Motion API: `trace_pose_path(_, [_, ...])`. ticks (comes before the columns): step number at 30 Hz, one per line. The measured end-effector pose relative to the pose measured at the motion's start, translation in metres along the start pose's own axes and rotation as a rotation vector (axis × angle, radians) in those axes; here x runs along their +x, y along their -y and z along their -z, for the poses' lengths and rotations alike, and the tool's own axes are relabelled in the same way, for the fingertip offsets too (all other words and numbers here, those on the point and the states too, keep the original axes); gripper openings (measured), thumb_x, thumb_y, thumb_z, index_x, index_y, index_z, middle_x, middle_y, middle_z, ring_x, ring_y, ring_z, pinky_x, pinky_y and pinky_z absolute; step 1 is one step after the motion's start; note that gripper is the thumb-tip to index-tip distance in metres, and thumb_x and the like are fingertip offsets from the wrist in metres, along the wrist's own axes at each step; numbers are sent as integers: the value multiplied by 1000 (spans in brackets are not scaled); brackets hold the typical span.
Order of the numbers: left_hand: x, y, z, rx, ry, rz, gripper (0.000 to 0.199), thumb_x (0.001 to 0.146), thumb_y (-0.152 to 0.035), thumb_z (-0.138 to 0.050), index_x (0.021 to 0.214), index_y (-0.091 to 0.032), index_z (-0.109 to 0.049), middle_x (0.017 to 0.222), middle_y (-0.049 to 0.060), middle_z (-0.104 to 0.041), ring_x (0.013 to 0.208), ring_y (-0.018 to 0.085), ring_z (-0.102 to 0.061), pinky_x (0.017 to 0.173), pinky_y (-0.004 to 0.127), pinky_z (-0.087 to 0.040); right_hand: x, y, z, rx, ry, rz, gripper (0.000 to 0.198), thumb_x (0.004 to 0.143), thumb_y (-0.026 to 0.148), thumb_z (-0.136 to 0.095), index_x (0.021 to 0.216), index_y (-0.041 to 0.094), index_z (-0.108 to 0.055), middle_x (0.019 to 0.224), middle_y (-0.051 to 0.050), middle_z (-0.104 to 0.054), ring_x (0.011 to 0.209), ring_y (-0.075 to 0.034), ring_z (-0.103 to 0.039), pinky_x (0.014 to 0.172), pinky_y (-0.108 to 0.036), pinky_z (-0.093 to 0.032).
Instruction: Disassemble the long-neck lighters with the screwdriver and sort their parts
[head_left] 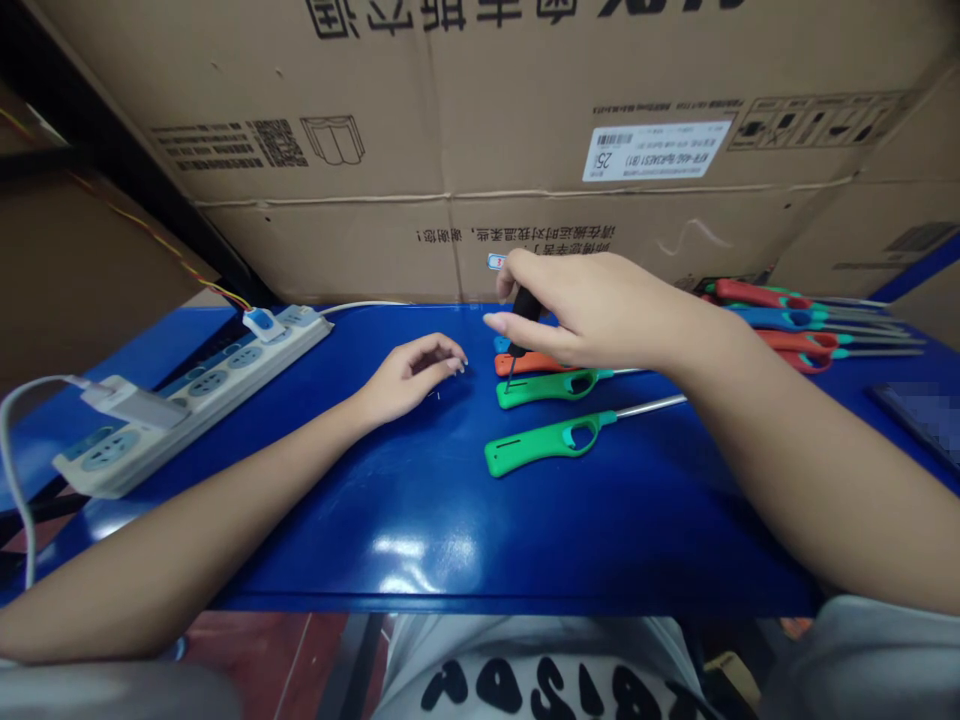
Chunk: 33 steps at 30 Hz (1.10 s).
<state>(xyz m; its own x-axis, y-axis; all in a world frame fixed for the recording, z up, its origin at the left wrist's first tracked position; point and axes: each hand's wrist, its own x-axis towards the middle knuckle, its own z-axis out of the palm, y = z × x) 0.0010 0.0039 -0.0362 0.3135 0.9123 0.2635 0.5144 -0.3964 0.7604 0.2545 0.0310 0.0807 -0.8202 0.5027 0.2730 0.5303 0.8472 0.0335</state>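
Note:
My right hand (581, 305) is wrapped round the black handle of a screwdriver (526, 308). Its thin shaft points down, the tip at the butt end of a green gas lighter (536, 389) lying on the blue table. Behind that lighter are an orange lighter (525, 363) and a bit of a blue one, partly hidden by my right hand. Nearer me lies another green lighter (536, 448) with a long metal tube. To the left, my left hand (412, 375) rests on the table, fingers curled together; anything in them is too small to name. Tiny bits (438, 396) lie just below its fingertips.
Several red and blue lighters (799, 318) are piled at the right, tubes pointing right. A dark flat device (919, 415) lies at the right edge. A white power strip (202, 400) with plugs and cords stands left. A large cardboard box (375, 110) walls off the back.

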Motion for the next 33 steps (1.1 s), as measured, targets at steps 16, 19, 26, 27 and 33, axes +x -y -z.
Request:
trace_pose_path(16, [1,2,19,669,209,-313,36,99,-24,-43,132,-21,-57,132,12,-61,122,29,-55,103,45,-41,-2,0,3,8,12,29,37,93,34,-47,123,16,-59,106,-10,-73,85,-23,-63,68,-30,-36])
trace_pose_path(19, [-3,-11,8,628,136,-304,36,99,-38,-51,129,-20,-58,129,12,-63,120,30,-56,104,46,-41,-2,1,4,31,21,27,38,96,38,-44,122,14,-58,105,-11,-72,85,-23,-63,69,-30,-37])
trace_pose_path(26, [-11,-25,-36,380,68,-247,34,98,-43,-58,123,-19,-60,121,11,-69,113,27,-62,100,43,-49,-1,7,5,97,26,60,33,99,35,-41,122,17,-56,111,-11,-70,86,-21,-61,70,-30,-38])
trace_pose_path(27, [-11,-25,-39,384,74,-245,35,98,-43,-60,124,-19,-60,122,11,-69,113,27,-62,100,44,-50,-1,8,6,85,33,56,33,100,38,-41,119,16,-58,107,-11,-71,84,-21,-61,69,-30,-37])
trace_pose_path(33, [-8,-23,-45,411,67,-254,30,98,-37,-58,122,-19,-62,122,12,-70,114,29,-63,100,48,-50,-2,19,3,61,5,98,31,100,32,-39,119,16,-57,103,-10,-70,80,-20,-60,67,-30,-34])
